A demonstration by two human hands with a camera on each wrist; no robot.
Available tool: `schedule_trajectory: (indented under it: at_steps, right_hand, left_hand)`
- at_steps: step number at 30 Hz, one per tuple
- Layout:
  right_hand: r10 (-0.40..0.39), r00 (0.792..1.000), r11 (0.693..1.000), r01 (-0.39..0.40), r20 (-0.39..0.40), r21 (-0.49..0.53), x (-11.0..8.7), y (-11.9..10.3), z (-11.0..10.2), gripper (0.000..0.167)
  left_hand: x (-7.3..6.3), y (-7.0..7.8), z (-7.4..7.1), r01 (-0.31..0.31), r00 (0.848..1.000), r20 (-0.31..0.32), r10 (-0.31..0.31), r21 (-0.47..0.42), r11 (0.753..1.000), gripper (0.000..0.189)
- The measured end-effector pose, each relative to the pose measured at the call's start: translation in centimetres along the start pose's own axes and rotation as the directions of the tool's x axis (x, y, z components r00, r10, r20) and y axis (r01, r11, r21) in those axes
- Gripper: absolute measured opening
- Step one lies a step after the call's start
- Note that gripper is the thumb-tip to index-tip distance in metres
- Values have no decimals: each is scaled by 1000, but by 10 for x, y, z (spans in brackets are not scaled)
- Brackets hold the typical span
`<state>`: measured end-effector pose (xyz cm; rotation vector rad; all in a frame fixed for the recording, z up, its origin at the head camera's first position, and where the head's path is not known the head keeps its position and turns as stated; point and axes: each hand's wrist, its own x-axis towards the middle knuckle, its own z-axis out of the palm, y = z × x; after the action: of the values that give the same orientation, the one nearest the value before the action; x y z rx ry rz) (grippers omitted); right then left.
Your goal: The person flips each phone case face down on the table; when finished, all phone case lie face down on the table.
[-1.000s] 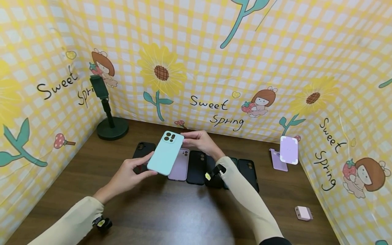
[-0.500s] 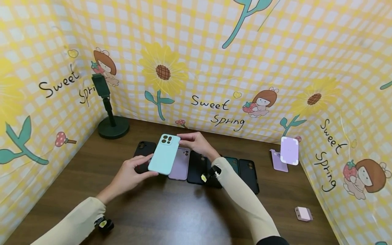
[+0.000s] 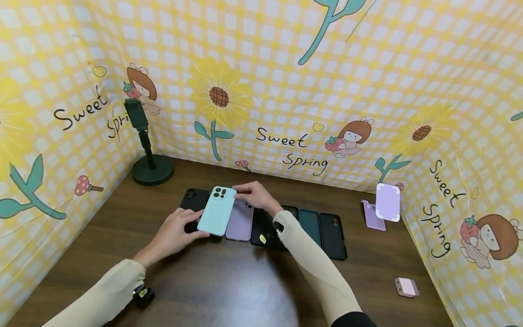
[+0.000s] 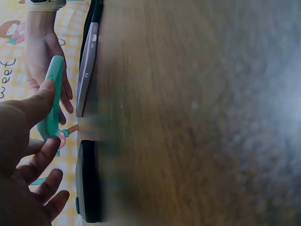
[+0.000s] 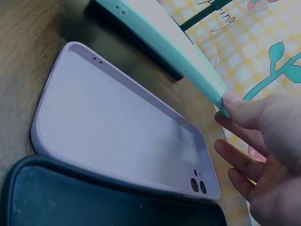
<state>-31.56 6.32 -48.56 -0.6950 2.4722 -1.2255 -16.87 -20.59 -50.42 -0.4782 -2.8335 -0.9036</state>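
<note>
A mint-green phone case (image 3: 215,212) is held tilted just above the table, its camera cutouts toward the back wall. My left hand (image 3: 175,229) pinches its near left side between thumb and fingers. At its far right corner my right hand (image 3: 258,197) pinches it with thumb and index finger, the other fingers loose, as the right wrist view shows. Right of it lies a lilac phone case (image 5: 113,117), hollow side up. On its left is a black phone case (image 3: 196,198), partly hidden by the mint case and my left hand.
The row continues rightward with dark cases partly under my right wrist, a teal case (image 3: 309,227) and a black case (image 3: 333,236). A dark green stand (image 3: 152,170) is at back left. A lilac stand (image 3: 388,202) and a pink-white plug charger (image 3: 406,287) sit at right.
Both hands have lowered the mint case toward the table and shifted it slightly left, turning it more in line with the row. The teal case has come out from behind my right arm.
</note>
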Motion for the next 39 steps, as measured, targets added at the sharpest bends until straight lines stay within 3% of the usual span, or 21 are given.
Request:
schedule_trajectory:
  at_steps: [9, 23, 28, 35, 39]
  right_hand:
    - [28, 1000, 997, -27, 10, -78, 11, 1, 12, 38]
    - [43, 999, 986, -47, -29, -163, 10, -1, 22, 37]
    - [36, 998, 978, -44, -43, -205, 10, 1, 26, 36]
    - [57, 997, 962, -71, -61, -264, 8, 4, 27, 34]
    - [31, 999, 964, -40, -39, -263, 9, 1, 28, 37]
  left_hand:
    - [1, -6, 2, -1, 1000, 19, 0, 71, 997, 70]
    - [2, -5, 3, 2, 999, 53, -11, 163, 987, 73]
    - [4, -4, 3, -24, 998, 70, 10, 200, 980, 71]
    - [10, -3, 6, -55, 993, 116, 34, 186, 981, 68]
    - [11, -8, 0, -58, 990, 135, 33, 189, 980, 68]
